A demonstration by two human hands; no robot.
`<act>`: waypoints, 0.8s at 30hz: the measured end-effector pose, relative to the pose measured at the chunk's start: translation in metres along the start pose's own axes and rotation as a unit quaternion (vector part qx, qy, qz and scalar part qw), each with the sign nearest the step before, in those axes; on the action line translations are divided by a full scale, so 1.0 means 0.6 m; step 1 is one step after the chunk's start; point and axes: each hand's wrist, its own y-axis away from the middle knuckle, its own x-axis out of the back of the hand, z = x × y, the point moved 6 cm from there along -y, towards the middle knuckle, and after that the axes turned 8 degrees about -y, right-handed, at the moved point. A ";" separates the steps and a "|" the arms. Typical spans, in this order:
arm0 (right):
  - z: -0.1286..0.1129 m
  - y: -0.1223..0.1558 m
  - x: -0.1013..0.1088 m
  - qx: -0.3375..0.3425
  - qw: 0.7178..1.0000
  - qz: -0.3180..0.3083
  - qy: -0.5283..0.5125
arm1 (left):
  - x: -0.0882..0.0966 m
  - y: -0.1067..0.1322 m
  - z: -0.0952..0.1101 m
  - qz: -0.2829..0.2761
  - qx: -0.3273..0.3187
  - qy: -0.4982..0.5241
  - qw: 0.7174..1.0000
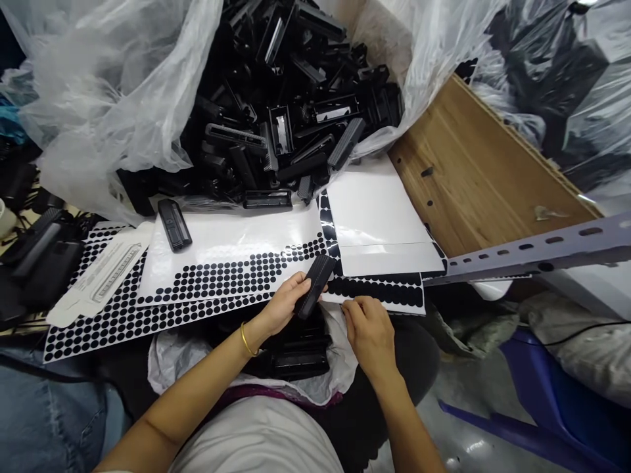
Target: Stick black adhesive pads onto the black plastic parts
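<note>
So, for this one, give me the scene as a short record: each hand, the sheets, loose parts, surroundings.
left hand: holding a black part
right hand: fingertips at the edge of a black-dotted strip; grip unclear
sheet: white, partly covered with black dots
loose part: black, lying on that sheet
far side: heap of black parts
right side: wooden panel

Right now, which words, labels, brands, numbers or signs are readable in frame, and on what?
None can be read.
White cut-out card: faint marks beside a line drawing, possibly print, too small and blurred to read.
Black part in the left hand: no lettering can be made out.
Dotted sheet beside that hand: black dots, no visible text.
</note>
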 end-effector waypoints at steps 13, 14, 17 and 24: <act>-0.061 -0.012 -0.027 0.136 0.979 -0.115 -0.102 | 0.000 -0.001 0.006 0.004 0.004 0.032 0.999; -0.061 -0.014 -0.026 0.106 0.973 -0.128 -0.158 | 0.002 0.002 0.007 0.005 0.005 0.037 0.999; -0.045 -0.021 -0.019 -0.053 0.922 -0.155 -0.351 | 0.007 0.015 0.013 -0.007 0.010 0.050 0.999; -0.034 -0.032 -0.023 -0.273 0.746 -0.164 -0.584 | 0.013 0.048 0.012 -0.037 0.041 0.013 0.998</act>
